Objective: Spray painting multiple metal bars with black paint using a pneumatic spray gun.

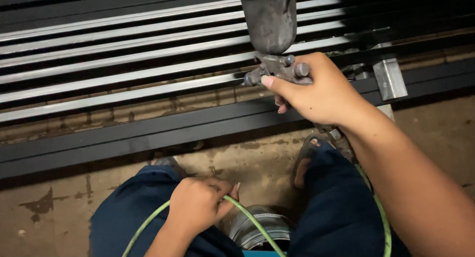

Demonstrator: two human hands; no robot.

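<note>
Your right hand (324,91) is wrapped tight around the grip of a grey, paint-caked metal spray gun (277,71). Thumb lies along the gun body, tip near the nozzle end; the other fingers curl under at the trigger, mostly hidden. Gun's dull grey metal cup (268,19) stands upright above your fist, top cut off by the frame edge. Nozzle points left, just in front of the rails.

Your left hand (198,205) is closed around a thin green air hose (252,222), low between your knees. Hose enters your fist from lower left, exits past your thumb and arcs down to the right. Another run of the same green hose shows beside your right forearm, by the right knee.

Under the left hand: a round silver metal can (262,230), partly covered by hand and hose.

Dark blue trouser legs (336,207) either side, sandalled feet (309,155) on stained concrete floor (59,207).

Ahead of the gun: a long frame of horizontal square-section steel rails (123,59). Left part bare silver metal; right part, from about the gun onward, black. Lower frame bar (123,135) is black across the full width. A short bare steel stub (388,78) sticks out right of your hand.
</note>
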